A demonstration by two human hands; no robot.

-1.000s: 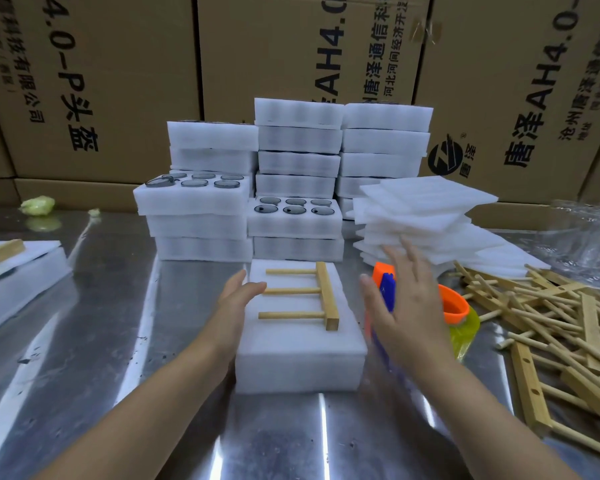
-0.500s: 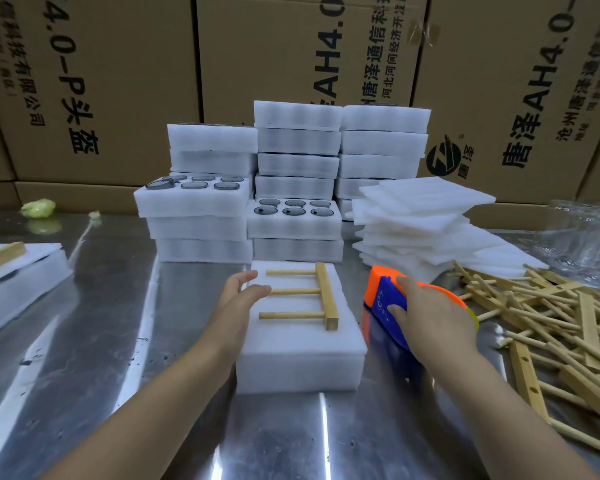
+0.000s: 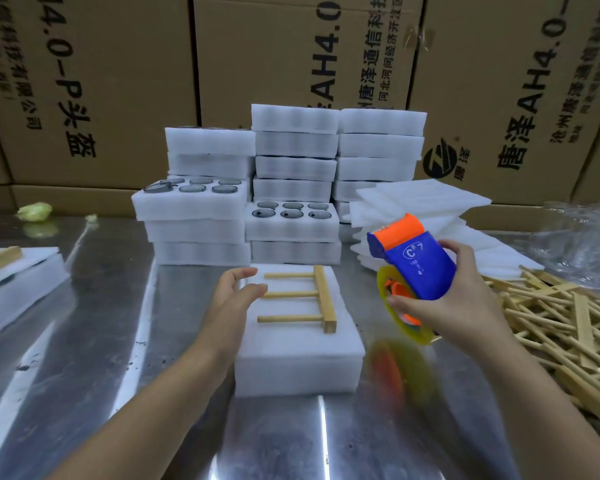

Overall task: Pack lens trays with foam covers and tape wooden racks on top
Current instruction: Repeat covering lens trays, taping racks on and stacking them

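1. Wooden rack of pale sticks (image 3: 305, 299), one bar with three pegs, lies flat on one covered white foam tray (image 3: 300, 344) at the metal table's (image 3: 118, 341) centre; its bar runs 12 to 6 o'clock and the pegs point to 9 o'clock.
2. Left hand (image 3: 234, 294) rests at the tray's 9 o'clock edge, fingers loosely extended and gripping nothing, fingertips near the peg ends.
3. Right hand (image 3: 454, 303) at 3 o'clock is closed around one blue-and-orange tape dispenser with a yellowish tape roll (image 3: 413, 271), lifted off the table.
4. At 12 o'clock stand stacks of white foam trays (image 3: 291, 161), two of them with open tops showing six round dark lenses each.
5. A pile of thin white foam sheets (image 3: 426, 202) sits at 2 o'clock, partly hidden by the dispenser.
6. A heap of loose wooden racks (image 3: 565, 327) spreads at 3 o'clock.
7. Brown cardboard boxes (image 3: 291, 46) wall the back.
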